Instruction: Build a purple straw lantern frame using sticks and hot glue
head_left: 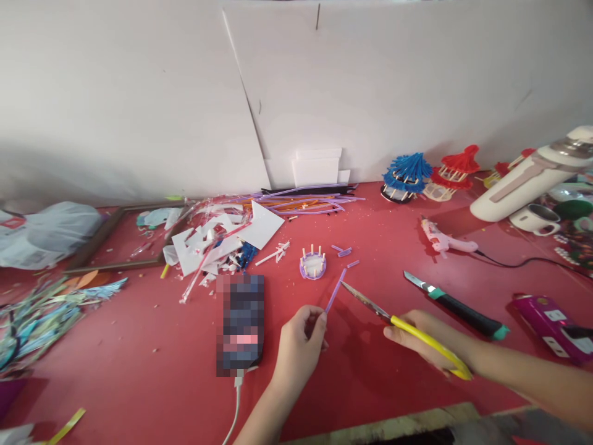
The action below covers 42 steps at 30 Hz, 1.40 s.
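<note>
My left hand (301,340) pinches a purple straw (336,290). My right hand (435,329) is closed around yellow-handled scissors (393,319), tips beside it.

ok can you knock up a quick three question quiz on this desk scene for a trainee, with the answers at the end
1. Multiple choice: what does the right hand hold?
a) a mug
b) scissors
c) a glue gun

2. True or false: the phone lies on the left side of the left hand.

3. What colour is the thin piece in the left hand's grip?

Key: 1. b; 2. true; 3. purple
</note>
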Available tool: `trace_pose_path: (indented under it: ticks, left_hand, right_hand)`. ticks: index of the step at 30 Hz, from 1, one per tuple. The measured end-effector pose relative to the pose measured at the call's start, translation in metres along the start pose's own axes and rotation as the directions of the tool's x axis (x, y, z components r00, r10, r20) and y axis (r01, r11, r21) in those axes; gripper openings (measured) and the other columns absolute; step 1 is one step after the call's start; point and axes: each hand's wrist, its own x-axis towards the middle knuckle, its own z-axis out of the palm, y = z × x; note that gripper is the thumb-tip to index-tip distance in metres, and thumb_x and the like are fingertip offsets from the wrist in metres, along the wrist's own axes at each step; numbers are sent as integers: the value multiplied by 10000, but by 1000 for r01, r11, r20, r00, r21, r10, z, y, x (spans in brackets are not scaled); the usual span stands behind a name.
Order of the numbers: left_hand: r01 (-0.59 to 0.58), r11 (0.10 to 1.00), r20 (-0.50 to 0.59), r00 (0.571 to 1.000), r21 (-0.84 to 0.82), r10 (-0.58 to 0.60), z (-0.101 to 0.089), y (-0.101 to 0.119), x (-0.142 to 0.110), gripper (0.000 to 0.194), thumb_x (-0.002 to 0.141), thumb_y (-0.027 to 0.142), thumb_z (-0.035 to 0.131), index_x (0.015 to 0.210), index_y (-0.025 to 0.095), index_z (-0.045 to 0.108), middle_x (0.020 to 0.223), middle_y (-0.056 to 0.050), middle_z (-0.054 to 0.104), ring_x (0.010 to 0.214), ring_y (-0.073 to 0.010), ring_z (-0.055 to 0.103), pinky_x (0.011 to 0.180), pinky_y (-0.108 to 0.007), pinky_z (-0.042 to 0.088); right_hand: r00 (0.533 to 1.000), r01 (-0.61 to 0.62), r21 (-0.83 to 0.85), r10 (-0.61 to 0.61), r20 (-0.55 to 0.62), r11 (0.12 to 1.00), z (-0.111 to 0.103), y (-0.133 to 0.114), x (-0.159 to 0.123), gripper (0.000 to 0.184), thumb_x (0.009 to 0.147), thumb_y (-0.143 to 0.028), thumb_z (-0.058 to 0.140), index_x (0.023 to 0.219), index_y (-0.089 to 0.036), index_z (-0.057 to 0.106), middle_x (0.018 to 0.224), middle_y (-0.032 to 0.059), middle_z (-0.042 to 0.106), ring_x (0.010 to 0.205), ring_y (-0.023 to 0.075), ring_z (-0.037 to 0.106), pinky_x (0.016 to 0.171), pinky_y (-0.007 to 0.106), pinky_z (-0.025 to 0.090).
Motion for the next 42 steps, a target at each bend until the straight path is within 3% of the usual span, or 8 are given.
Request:
trace_pose_path:
  ticks: [7,15,23,27,35,42]
  left_hand:
    - [4,1000,3,1000,4,-4,0,2,-2,267,852,458,560,838,195,604,656,29,565,485,-133,593,484,-229,498]
    - [-1,1000,-3,1000,12,1,-1,2,-2,262,846,458,573,854,200,616,669,28,576,489,-138,606,485,-237,509]
    - [-4,1000,3,1000,21,4,-1,0,-2,261,859,452,562,861,197,614,680,24,583,501,-137,612,497,-235,513]
    - [-4,1000,-2,1000,19,4,-1,1,-2,262,851,458,569,853,200,614,673,28,578,495,-137,607,487,-229,502]
    - [-13,1000,-11,1000,16,13,0,2,-2,258,844,461,574,845,206,614,664,27,577,488,-139,605,483,-234,508]
    - [-13,1000,-7,1000,14,14,-1,1,-3,270,838,455,593,883,194,650,676,16,596,501,-141,613,490,-237,522]
  right_hand:
    - [999,-35,-17,34,-23,999,0,-4,-1,674,771,-872,464,622,-242,278,375,-99,233,303,68,329,324,202,200]
    - [997,-15,60,11,71,998,3,27,10,653,809,-891,340,698,-247,326,412,-100,288,315,80,324,312,194,288]
    - [997,40,-112,-32,68,993,-2,9,2,595,833,-787,511,722,-231,327,503,-98,286,368,57,323,368,196,212]
    - [996,64,-95,-57,67,993,-3,10,1,608,823,-800,509,724,-227,332,571,-89,302,388,54,348,379,196,224]
    - [988,39,-66,-29,149,997,-7,13,1,620,833,-855,383,758,-241,335,478,-94,324,383,95,404,378,203,239]
    - [997,76,-143,-77,-6,987,3,6,0,618,825,-773,541,689,-225,288,603,-78,233,510,68,243,464,228,175]
